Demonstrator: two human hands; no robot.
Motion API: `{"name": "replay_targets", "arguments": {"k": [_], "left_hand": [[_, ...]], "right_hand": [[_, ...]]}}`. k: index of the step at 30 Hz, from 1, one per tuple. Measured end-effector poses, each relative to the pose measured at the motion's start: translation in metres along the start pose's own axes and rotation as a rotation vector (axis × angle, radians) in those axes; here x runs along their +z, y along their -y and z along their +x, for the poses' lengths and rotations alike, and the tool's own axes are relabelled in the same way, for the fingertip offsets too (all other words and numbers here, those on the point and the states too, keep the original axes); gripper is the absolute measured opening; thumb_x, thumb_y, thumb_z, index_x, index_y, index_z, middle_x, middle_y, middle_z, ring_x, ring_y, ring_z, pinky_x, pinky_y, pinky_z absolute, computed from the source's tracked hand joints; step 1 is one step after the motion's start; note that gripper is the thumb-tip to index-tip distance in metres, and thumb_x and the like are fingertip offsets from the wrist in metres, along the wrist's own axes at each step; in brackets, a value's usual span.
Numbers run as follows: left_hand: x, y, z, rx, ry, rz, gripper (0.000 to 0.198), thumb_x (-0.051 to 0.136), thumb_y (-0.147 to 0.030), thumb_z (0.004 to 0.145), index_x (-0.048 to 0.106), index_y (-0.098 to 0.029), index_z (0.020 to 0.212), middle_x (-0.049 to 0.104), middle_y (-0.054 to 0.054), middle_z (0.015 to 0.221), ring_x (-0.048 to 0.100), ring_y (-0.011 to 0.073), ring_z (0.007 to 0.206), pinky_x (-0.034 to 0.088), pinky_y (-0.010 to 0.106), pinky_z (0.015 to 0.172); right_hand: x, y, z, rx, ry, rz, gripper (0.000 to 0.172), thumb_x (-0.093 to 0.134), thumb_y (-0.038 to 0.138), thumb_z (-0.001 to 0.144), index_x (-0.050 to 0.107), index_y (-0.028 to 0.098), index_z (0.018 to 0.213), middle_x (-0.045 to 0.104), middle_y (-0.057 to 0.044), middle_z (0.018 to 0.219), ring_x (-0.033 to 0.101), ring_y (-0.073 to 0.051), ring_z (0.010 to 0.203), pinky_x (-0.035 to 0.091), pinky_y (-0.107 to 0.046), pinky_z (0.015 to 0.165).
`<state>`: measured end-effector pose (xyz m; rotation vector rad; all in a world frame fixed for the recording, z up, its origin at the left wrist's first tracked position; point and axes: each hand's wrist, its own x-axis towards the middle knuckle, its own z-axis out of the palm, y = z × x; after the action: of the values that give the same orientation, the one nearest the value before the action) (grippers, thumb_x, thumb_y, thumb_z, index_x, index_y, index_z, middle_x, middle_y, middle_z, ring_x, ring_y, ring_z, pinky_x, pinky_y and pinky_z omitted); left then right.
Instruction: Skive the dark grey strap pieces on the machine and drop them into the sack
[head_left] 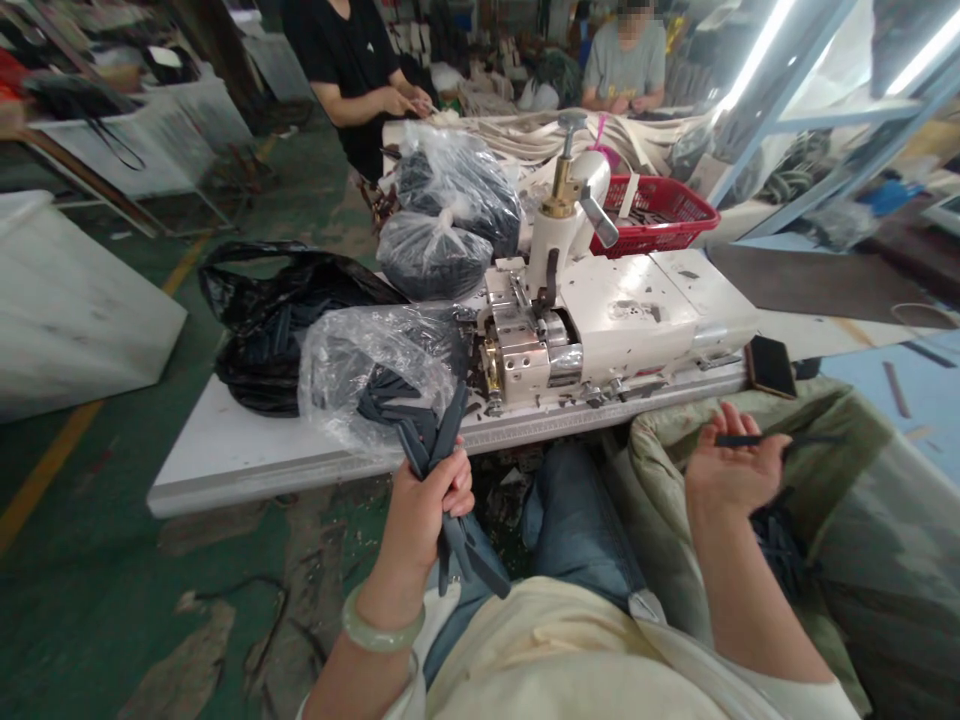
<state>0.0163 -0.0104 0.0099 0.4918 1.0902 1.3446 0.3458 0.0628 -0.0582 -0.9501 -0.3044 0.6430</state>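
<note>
My left hand (439,485) is closed around a bundle of dark grey strips (431,430), which stick out above and below the fist. Just beyond them, more strips lie in a clear plastic bag (352,370) on the white table (240,460). At the right, my right hand (735,460) is palm up with its fingers partly curled. A single dark strip (739,440) lies across it, held by the thumb, its far end blurred. That hand is above an open greenish sack (660,440) with dark strips (780,540) inside.
A cream-coloured machine (637,320) stands on the table, with scraps around it. Tied plastic bags (435,255), a black bag (292,270) and a red basket (660,235) are nearby. Two people are across the table. A white bin (75,300) stands at the left.
</note>
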Motion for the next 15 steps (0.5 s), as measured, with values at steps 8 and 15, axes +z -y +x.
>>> {"name": "replay_targets", "arguments": {"k": [8, 15], "left_hand": [[0.024, 0.020, 0.003, -0.106, 0.152, 0.107, 0.025, 0.071, -0.027, 0.076, 0.057, -0.017, 0.094, 0.047, -0.008, 0.051, 0.031, 0.0026, 0.037, 0.027, 0.016, 0.037], [0.019, 0.021, -0.007, -0.175, 0.160, 0.183, 0.025, 0.068, -0.028, 0.078, 0.054, -0.017, 0.095, 0.047, -0.008, 0.050, 0.032, 0.0032, 0.038, 0.027, 0.017, 0.037]], "right_hand": [[0.029, -0.006, -0.086, 0.486, 0.728, -0.303, 0.031, 0.071, 0.034, 0.077, 0.068, 0.022, 0.106, 0.065, -0.003, 0.086, 0.059, -0.012, 0.071, 0.053, -0.024, 0.066], [0.112, -0.017, -0.137, 0.087, 1.111, -0.394, 0.016, 0.067, 0.030, 0.083, 0.077, 0.026, 0.095, 0.068, -0.005, 0.103, 0.060, -0.019, 0.099, 0.049, -0.030, 0.085]]}}
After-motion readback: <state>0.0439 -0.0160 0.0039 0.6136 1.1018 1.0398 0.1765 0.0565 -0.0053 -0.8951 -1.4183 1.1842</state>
